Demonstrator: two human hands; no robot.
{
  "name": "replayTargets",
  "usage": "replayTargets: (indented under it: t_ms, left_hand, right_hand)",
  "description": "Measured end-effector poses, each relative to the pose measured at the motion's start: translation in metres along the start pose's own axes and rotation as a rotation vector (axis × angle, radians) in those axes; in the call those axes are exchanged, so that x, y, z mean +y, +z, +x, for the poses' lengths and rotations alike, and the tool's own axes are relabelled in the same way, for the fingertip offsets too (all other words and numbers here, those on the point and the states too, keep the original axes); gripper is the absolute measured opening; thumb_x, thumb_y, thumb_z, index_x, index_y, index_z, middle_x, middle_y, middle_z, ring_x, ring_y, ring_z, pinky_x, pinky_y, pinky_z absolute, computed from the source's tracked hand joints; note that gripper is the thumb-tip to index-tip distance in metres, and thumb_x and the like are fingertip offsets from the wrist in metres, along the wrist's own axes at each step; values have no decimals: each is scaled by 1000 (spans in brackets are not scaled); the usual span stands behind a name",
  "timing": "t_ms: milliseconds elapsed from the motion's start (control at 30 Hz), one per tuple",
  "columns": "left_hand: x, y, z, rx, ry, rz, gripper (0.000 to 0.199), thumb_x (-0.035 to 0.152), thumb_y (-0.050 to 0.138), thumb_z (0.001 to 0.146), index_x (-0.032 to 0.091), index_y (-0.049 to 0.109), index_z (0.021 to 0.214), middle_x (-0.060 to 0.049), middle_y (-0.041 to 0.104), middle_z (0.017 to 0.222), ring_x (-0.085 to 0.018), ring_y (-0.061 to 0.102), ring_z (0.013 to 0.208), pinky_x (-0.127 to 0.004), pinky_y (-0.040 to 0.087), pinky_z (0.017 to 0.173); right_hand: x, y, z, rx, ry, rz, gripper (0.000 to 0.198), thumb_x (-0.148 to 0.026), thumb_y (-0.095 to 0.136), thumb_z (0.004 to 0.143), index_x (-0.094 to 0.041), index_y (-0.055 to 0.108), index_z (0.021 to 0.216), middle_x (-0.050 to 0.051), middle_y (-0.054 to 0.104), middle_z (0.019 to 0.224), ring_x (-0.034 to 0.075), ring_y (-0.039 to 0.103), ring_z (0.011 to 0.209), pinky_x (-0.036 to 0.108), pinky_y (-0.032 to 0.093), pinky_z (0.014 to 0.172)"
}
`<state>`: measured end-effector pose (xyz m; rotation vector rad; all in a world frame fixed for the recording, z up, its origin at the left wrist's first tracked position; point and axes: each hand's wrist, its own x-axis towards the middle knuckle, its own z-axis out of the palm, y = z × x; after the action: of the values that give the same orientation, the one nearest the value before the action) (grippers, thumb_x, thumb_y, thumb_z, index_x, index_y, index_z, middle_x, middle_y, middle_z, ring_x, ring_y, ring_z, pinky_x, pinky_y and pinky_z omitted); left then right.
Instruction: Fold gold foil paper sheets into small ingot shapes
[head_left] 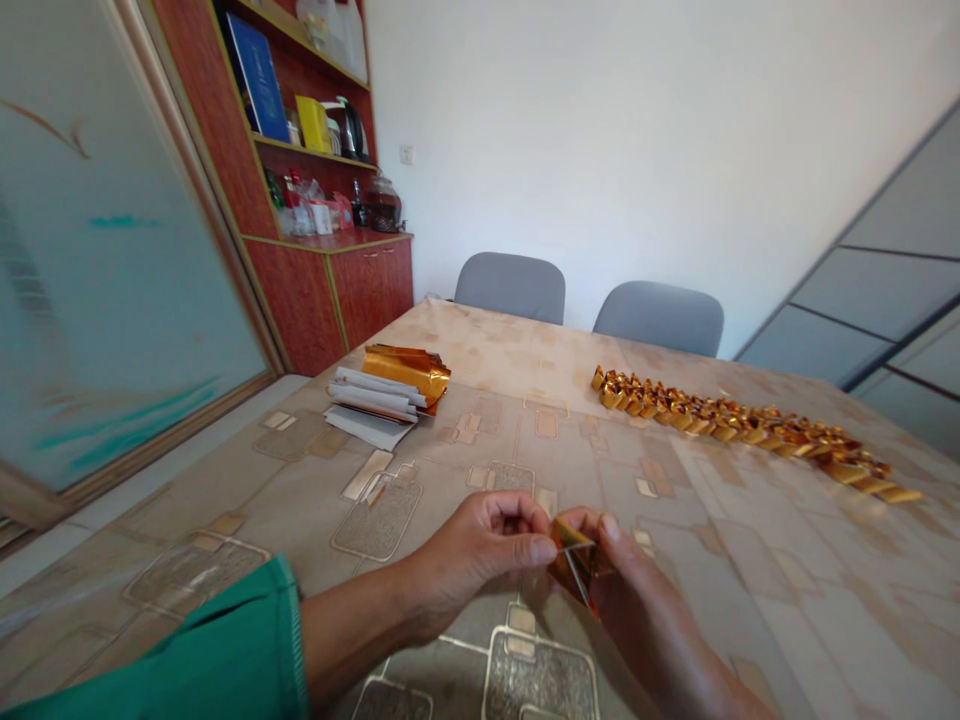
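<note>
A small piece of folded gold foil paper (576,556) is held between my two hands, just above the table. Thumb and forefinger of my left hand (487,540) pinch its left edge. My right hand (637,590) grips it from the right, with the thumb uppermost; part of the paper is hidden behind those fingers. Pale lines along the folds show on the side facing me. Beyond my left hand lies a stack of gold foil sheets (409,370), with white-backed sheets (373,405) in front of it. To the right stretch rows of folded gold paper pieces (735,420), set close together.
A patterned cloth covers the table (480,440). Two grey chairs, a left one (510,285) and a right one (660,315), stand at its far side. A red-brown cabinet (330,290) with bottles and a kettle is at the back left, beside a frosted glass door (112,250).
</note>
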<state>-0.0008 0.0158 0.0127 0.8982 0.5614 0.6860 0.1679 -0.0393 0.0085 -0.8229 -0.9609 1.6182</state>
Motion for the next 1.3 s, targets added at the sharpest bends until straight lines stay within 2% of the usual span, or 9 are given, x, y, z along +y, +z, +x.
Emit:
replayTargets:
  t_ms: [133,333,433,600,767,933,1133,1200,1300]
  left_hand:
    - [-1,-1,0,27,-51,3,40,37,90,57,14,58,67,2,57,65,-8,43,58,-22,24,54]
    - [-7,-4,0,-98,-124,-59,39,39,88,62,16,57,71,2,56,63,-7,40,53,-23,19,52]
    - [-7,-4,1,-55,-74,-9,38,38,89,60,15,60,70,2,56,66,-9,43,57,-23,24,55]
    - [-1,-3,0,36,107,252,32,39,86,61,14,66,65,3,49,64,-10,41,62,-24,27,58]
    - [3,-2,0,92,101,334,31,40,83,63,14,66,65,3,49,61,-10,39,60,-24,25,56]
    - [1,0,-2,87,61,269,34,39,87,59,13,65,64,3,51,60,-9,40,57,-23,27,55]
    - [-6,3,-6,-107,-64,-8,34,36,85,66,15,60,71,-4,66,70,-16,63,66,-29,46,68]
    - [-7,4,-8,-106,-115,-58,36,36,86,65,15,59,73,-3,66,72,-16,62,65,-29,46,67]
    - [-4,5,-10,-118,-151,-109,39,37,89,62,15,58,71,1,58,68,-11,54,62,-25,40,63]
  right_hand:
    - [0,1,0,17,33,38,35,-51,63,89,-18,69,80,1,56,72,15,46,67,27,38,64]
    - [-2,3,-4,-57,114,114,29,-45,71,86,-17,69,80,-1,52,67,11,45,61,24,36,62]
    - [-3,3,-3,4,121,69,29,-45,72,84,-17,67,79,-2,52,67,10,42,59,23,34,58]
    - [-3,4,0,72,173,2,36,-51,77,77,-17,67,79,-1,54,67,11,43,61,24,33,57]
    - [-1,4,1,94,170,-18,36,-52,78,76,-18,68,76,0,54,67,12,42,61,25,33,58]
    - [4,-3,0,42,173,11,33,-48,75,80,-18,65,75,-2,50,64,11,40,58,24,31,54]
    - [1,-2,-4,-83,155,149,30,-42,76,81,-16,61,74,-2,52,68,11,47,64,22,39,62]
    - [0,-3,-4,-169,170,216,28,-40,72,85,-17,60,75,-6,47,58,8,42,53,19,37,53]
    - [1,-6,-4,-283,224,268,22,-38,65,92,-18,61,83,-12,36,44,4,24,35,16,25,38]
